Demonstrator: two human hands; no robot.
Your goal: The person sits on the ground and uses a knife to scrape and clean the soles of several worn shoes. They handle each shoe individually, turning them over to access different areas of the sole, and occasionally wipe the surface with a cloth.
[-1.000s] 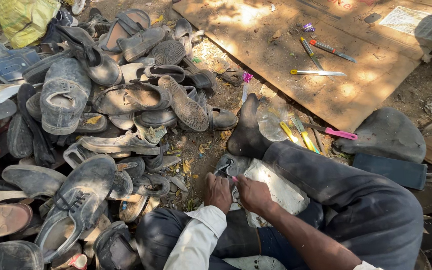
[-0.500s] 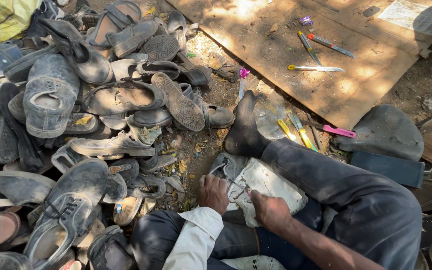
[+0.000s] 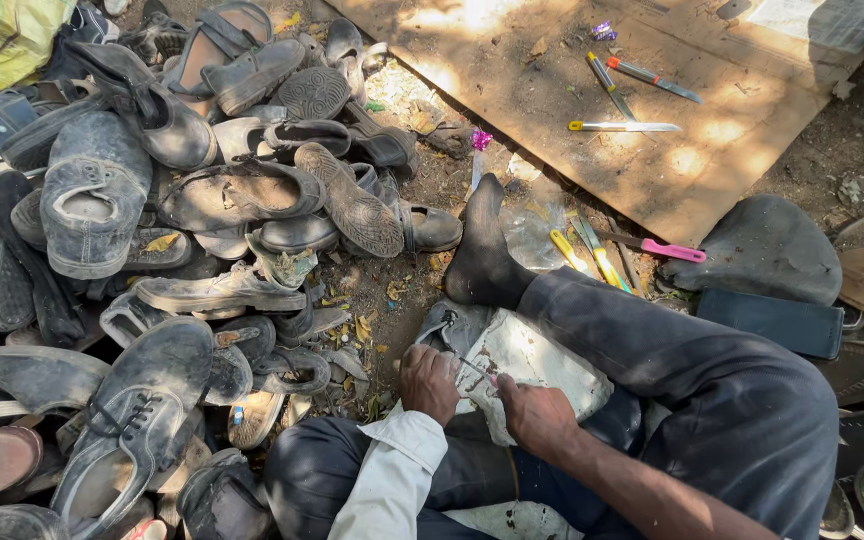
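While a seated person looks down, a dirty white shoe (image 3: pixel 527 365) is worked on in the lap with both hands.

From the head view, the shoe is seen resting on the dark trouser legs, below the socked foot (image 3: pixel 482 250). It is pressed down by the left hand (image 3: pixel 430 382), fingers curled on its edge. A thin metal tool (image 3: pixel 476 370) is pinched in the right hand (image 3: pixel 535 415), its tip touching the shoe. A heap of worn shoes (image 3: pixel 152 230) is spread to the left; knives (image 3: pixel 624 126) lie on a wooden board (image 3: pixel 572 50) beyond.
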